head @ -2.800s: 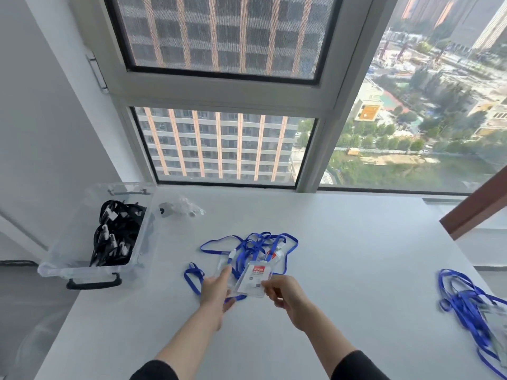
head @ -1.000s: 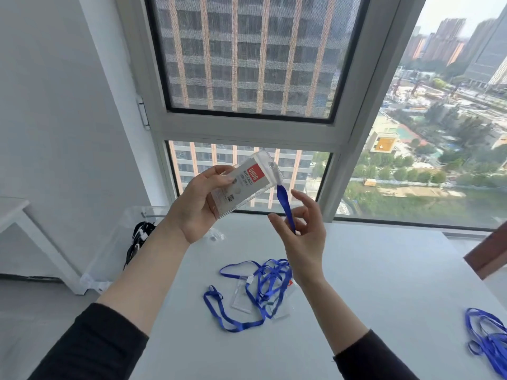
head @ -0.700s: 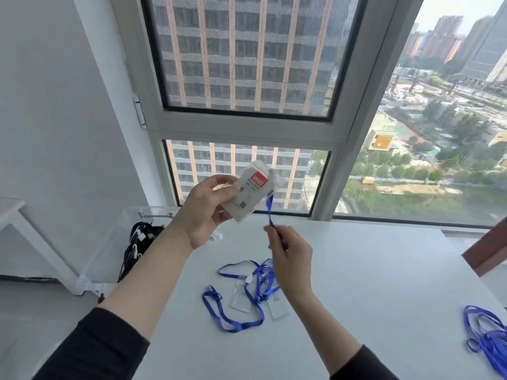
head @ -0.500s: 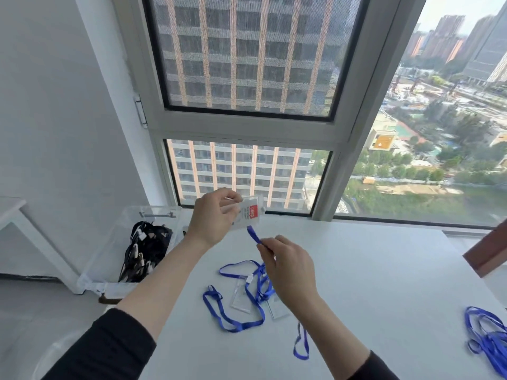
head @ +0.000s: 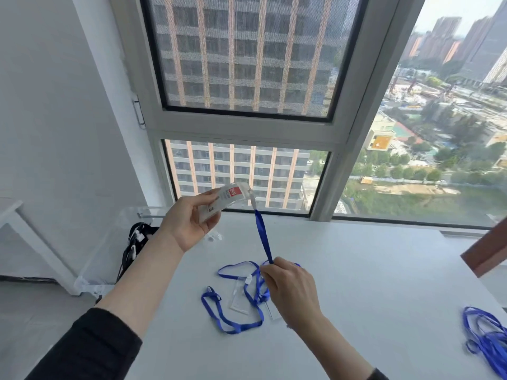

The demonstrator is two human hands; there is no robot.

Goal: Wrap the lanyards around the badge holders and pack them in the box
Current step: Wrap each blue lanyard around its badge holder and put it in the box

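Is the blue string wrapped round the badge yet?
Not yet. The blue lanyard stretches straight from the badge holder in the left hand to the right hand.

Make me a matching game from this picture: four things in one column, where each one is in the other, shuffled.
1. badge holder
2. blue strap
3. black lanyards
4. blue heap

a. in the clear box
b. at the table's right edge
c. held up by the left hand
d. pinched by the right hand

Pairs: 1-c, 2-d, 3-a, 4-b.
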